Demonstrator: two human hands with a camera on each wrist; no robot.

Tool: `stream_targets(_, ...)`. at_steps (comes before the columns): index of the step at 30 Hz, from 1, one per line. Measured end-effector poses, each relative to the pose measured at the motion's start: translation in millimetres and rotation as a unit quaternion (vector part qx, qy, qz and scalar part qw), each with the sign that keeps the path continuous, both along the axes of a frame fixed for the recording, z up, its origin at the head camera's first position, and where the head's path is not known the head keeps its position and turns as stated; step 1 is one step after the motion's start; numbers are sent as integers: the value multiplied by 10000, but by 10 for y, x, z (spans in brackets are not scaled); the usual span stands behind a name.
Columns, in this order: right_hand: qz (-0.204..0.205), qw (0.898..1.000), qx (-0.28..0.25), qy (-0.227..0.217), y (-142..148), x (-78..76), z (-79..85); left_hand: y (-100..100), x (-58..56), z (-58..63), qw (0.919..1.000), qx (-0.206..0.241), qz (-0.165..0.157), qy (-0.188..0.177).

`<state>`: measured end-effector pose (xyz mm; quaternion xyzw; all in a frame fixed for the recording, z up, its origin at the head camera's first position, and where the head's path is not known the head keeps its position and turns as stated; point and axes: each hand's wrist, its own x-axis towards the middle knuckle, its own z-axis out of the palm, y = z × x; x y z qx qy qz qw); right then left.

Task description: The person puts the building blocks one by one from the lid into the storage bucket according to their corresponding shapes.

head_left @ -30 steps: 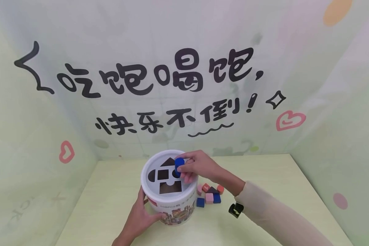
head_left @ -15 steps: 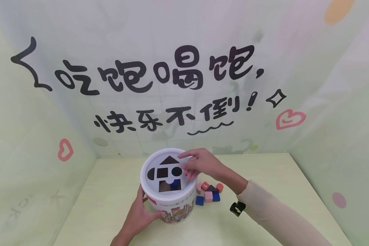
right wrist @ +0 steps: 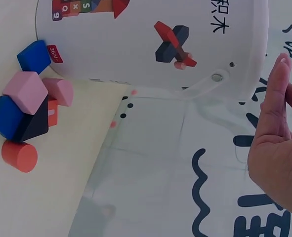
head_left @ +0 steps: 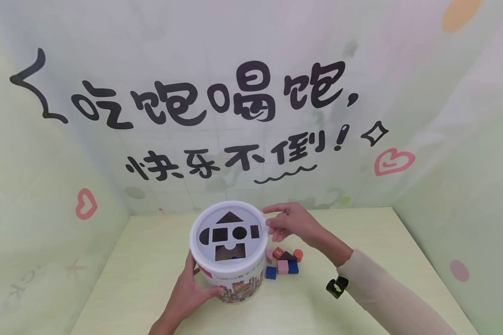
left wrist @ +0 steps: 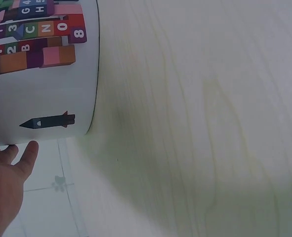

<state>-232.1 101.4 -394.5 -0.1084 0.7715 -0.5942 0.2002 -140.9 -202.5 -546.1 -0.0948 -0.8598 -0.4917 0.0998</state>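
A white, round tub [head_left: 234,288] with printed block pictures stands in the middle of the table. Its white lid [head_left: 211,253] has cut-out shapes: triangle, half-circle, square, circle, narrow rectangle and a large notched opening. A bit of blue [head_left: 234,257] shows through that large opening. My left hand [head_left: 188,291] holds the tub from its left side, thumb across the front, other fingers mostly hidden behind. Just right of the lid's rim hovers my right hand [head_left: 293,223], holding nothing; its index finger points toward the rim. In the right wrist view its thumb and fingers [right wrist: 276,103] show no block between them.
Several small blocks lie on the table right of the tub: a pink cube [right wrist: 25,92], a blue cube [right wrist: 33,57], a dark triangle [right wrist: 34,121] and an orange cylinder [right wrist: 20,155] among them. A printed wall [head_left: 201,195] closes off the table's back. A black wrist device [head_left: 337,287] hangs at the right sleeve.
A blue cylinder, pinched by my right hand over the round hole, has been let go and dropped inside. My right hand has drawn back to the right, off the lid. The left stays put.
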Motion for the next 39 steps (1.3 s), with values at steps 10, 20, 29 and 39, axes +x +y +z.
stream_targets(10,-519,9985,-47,-172,286,-88,-301,0,3,27,9998,183,-74,9)
stream_targets(20,-979,9931,158,-619,612,-118,-879,11,9,62,9989,418,-97,-206)
stream_targets(29,-1041,9913,200,-784,757,-65,-1203,1,-2,40,9989,455,-105,-60)
stream_targets(39,-1009,9902,302,-921,794,11,-1438,-9,-6,31,9987,486,-119,-21)
